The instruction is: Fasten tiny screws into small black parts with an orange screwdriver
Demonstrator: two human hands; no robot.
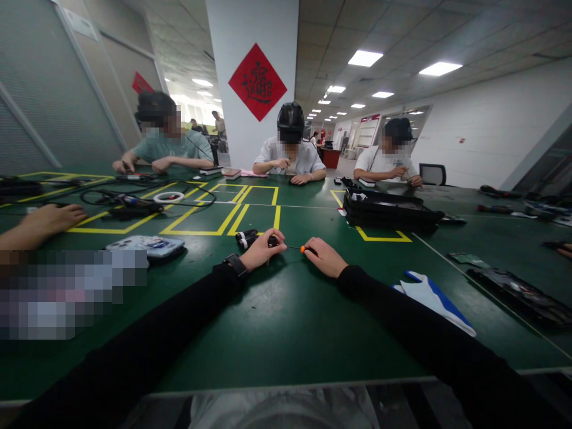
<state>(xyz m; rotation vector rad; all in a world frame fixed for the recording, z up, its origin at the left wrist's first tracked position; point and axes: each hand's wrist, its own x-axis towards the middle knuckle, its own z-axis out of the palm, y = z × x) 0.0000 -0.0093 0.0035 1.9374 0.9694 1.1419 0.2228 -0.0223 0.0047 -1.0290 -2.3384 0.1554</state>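
Observation:
My left hand [264, 249] is closed round a small black part [272, 241] at the middle of the green table [268, 322]. Facing it, my right hand [325, 256] grips the orange and black handle of a screwdriver [304, 249]. The screwdriver's thin shaft points left and its tip reaches the fingers of my left hand; whether it touches the black part cannot be made out. Two black cylinders with white marks [246, 238] lie just left of my left hand.
Black trays [388, 210] are stacked at the back right. A blue and white glove [435, 301] lies near my right sleeve. At the left are a phone-like item [147, 246], cables [134, 205] and another person's hand [56, 219]. Three people sit opposite.

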